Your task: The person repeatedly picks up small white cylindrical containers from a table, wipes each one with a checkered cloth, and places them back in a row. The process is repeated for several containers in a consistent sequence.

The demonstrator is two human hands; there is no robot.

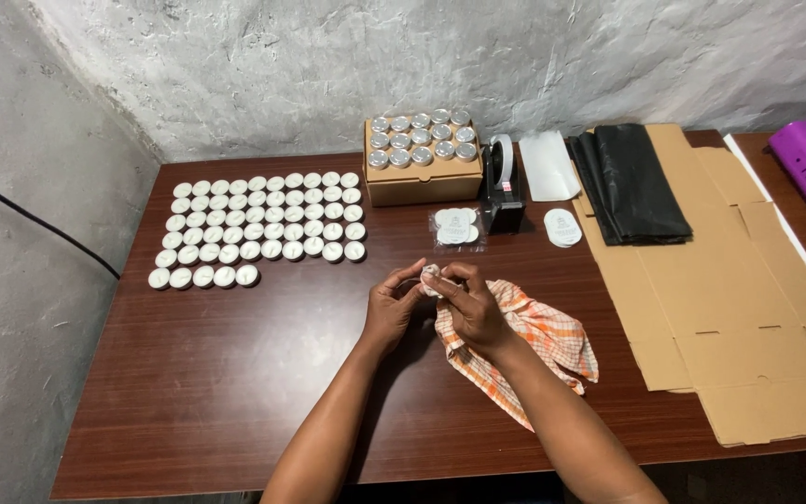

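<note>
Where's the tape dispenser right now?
The tape dispenser stands at the table's far edge, right of the cardboard box of tins, beyond both hands.

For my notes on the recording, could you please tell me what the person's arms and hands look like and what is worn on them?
Both forearms are bare, with no sleeves in view. The left hand and the right hand wear no gloves, and no watch, bracelet or ring is visible. The fingers are uncovered; any nail detail is too small to tell.
</note>
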